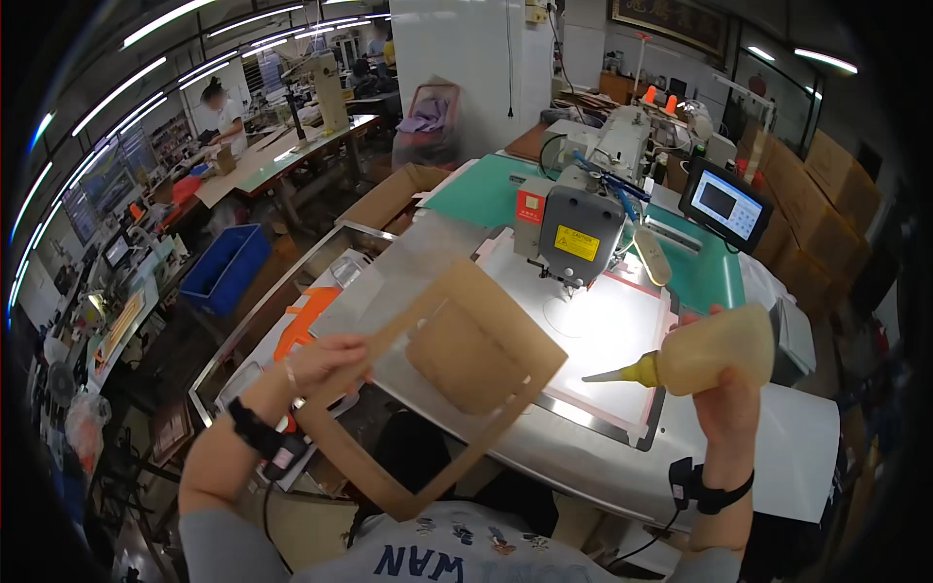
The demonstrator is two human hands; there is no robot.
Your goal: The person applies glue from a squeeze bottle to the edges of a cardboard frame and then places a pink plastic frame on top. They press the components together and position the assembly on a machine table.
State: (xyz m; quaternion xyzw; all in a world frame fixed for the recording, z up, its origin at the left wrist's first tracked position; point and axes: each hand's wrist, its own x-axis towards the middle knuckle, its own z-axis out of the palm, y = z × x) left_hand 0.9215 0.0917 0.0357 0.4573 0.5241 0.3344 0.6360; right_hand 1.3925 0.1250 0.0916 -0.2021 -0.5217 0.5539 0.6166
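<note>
My left hand [333, 363] is closed on the left edge of a flat brown cardboard template [515, 342]. This template has a large cut-out and a rounded panel inside its frame, and it hangs tilted over my lap and the table's front edge. In my right hand [727, 403] is a squeeze bottle [719, 352] of yellowish contents, its narrow pointed nozzle aimed left. The bottle lies nearly level above the metal work table [603, 466]. Behind both hands stands a sewing machine head [580, 233], brightly lit over a white sheet in a flat clamp frame [637, 432].
A touch screen [725, 204] stands right of the machine, near stacked cardboard boxes [816, 214]. Left of the table are an orange piece [306, 319], a blue crate [226, 269] and an open cardboard box [394, 194]. Another person [225, 119] works at a far-left bench.
</note>
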